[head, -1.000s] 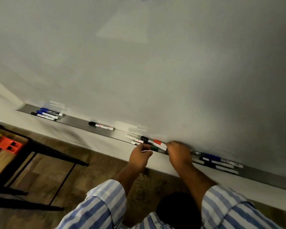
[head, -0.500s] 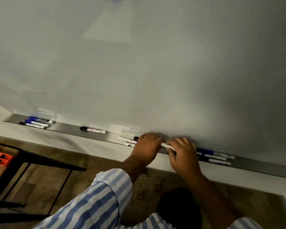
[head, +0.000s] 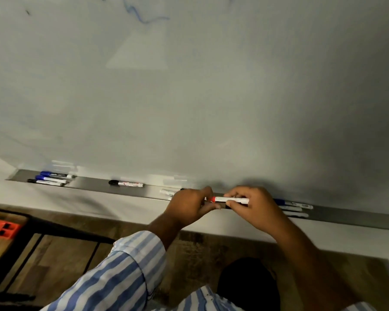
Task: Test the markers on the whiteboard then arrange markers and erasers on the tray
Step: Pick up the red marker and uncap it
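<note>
A red marker (head: 230,200) with a white barrel is held level just above the metal tray (head: 94,184). My right hand (head: 252,205) grips its barrel. My left hand (head: 190,204) curls round its cap end, which is hidden inside the fingers. A black marker (head: 126,183) lies alone on the tray. Three blue and black markers (head: 51,178) lie grouped at the tray's left end. More markers (head: 293,208) lie right of my right hand, and a white one (head: 166,191) peeks out left of my left hand. The whiteboard (head: 189,97) bears a blue scribble (head: 144,15).
A black-framed wooden table (head: 7,239) with an orange block (head: 0,227) stands at the lower left. The floor below the wall is wood-patterned. No eraser is in view.
Both hands have lifted a red marker off the tray and hold it between them. The view has tilted up, so the blue scribble shows more.
</note>
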